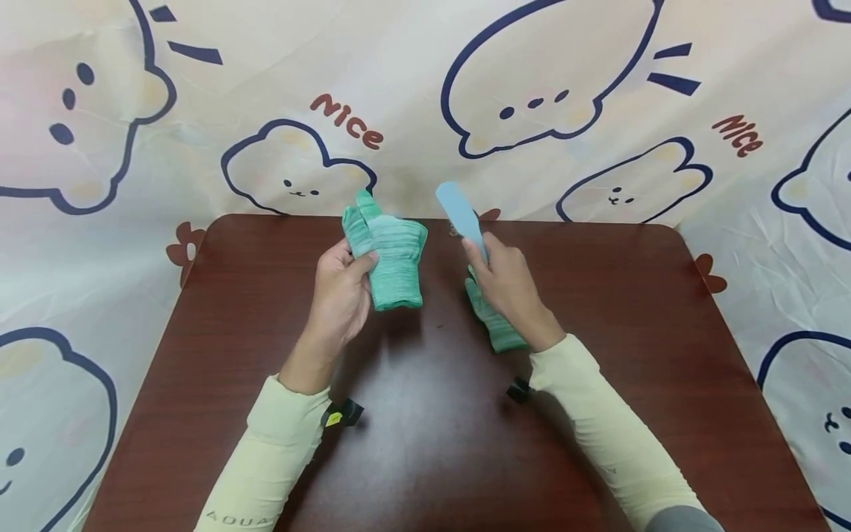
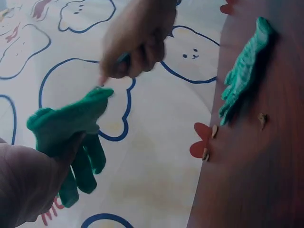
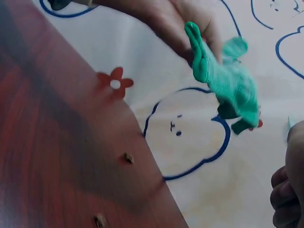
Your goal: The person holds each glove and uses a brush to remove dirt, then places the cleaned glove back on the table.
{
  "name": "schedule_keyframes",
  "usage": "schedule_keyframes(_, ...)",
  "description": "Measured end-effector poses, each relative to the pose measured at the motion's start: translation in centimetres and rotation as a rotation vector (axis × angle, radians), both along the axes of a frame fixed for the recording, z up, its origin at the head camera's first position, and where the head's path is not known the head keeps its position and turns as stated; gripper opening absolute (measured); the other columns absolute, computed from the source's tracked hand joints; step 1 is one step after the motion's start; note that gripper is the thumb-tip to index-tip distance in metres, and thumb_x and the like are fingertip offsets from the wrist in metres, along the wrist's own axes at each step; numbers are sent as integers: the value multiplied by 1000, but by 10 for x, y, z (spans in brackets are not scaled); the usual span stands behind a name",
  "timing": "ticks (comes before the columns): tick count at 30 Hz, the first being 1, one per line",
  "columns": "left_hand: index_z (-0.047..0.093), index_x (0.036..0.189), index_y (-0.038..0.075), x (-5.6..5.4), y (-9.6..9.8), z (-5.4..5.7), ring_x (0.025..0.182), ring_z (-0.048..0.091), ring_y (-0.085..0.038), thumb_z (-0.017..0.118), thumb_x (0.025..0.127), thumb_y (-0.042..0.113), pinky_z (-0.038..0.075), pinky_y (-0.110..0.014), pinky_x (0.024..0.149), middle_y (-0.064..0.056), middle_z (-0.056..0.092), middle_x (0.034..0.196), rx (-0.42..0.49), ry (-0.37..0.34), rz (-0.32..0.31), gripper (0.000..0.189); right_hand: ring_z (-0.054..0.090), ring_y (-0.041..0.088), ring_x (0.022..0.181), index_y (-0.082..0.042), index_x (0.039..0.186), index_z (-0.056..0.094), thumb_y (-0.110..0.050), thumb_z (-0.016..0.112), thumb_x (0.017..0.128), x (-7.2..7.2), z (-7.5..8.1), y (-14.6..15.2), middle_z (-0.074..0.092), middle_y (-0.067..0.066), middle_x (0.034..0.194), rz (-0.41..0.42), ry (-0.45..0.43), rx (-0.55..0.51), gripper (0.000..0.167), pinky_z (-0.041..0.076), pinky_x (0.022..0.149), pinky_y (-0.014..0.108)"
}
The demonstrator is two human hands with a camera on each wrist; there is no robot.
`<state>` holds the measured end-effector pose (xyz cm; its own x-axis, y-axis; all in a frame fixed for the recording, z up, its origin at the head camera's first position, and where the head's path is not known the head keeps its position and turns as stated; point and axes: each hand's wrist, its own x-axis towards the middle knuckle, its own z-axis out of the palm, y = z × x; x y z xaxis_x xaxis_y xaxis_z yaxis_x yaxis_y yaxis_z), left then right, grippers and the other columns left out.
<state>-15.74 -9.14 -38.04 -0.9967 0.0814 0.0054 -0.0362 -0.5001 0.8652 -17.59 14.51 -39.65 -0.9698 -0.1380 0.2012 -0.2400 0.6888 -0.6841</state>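
My left hand (image 1: 342,292) grips a green knitted glove (image 1: 397,266) above the far part of the table, thumb across its front. In the left wrist view the fingers of this glove (image 2: 83,164) hang downward. My right hand (image 1: 508,284) has its fingers curled round a light blue, flat tool (image 1: 459,210) with a rounded end pointing up and to the left. Its lower part is hidden in the hand. A second green glove (image 1: 501,332) lies on the table below the right hand, partly covered by it in the head view.
The dark brown table (image 1: 439,458) has rounded far corners. Behind it hangs a pale cloth (image 1: 412,66) with cartoon drawings. Small brown bits (image 2: 262,119) lie on the table near its far edge. Black wrist devices (image 1: 352,412) show below both sleeves.
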Motion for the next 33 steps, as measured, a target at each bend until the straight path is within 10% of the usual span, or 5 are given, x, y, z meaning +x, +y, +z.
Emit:
schedule_keyframes(8,54,140,-5,8,21,-1,109,60,-19,43,104,-1,57,-26,89,-15,60,126,-237,36,5,38,58,18,74,-9,121,53,-49,65,99,23,11,-33,57,4,92,88,-43,-248,48,47,65,32)
schedule_keyframes(16,52,149,4,16,31,7,143,38,-25,38,96,7,28,-52,123,-12,44,154,-504,201,-87,55,61,16,129,-5,121,48,-34,75,95,27,16,-43,62,7,137,121,-177,-596,47,54,105,37)
schedule_keyframes(24,69,133,11,16,27,11,121,34,-24,45,99,12,32,-43,99,-9,50,135,-727,293,53,41,31,8,55,-10,92,45,-9,58,97,24,21,-38,33,-7,64,63,-311,-950,13,30,54,25)
schedule_keyframes(29,58,140,9,16,23,10,129,35,-27,52,99,11,40,-40,105,-11,44,140,-712,146,132,42,37,8,57,-5,105,48,0,46,95,22,23,-33,43,-3,74,102,-445,-1132,12,36,53,19)
schedule_keyframes(33,39,148,6,17,16,8,134,41,-23,51,104,20,38,-39,115,-11,42,145,-468,-87,1,48,43,8,61,-5,120,46,1,43,95,20,23,-30,48,0,87,130,-505,-1190,26,39,52,16)
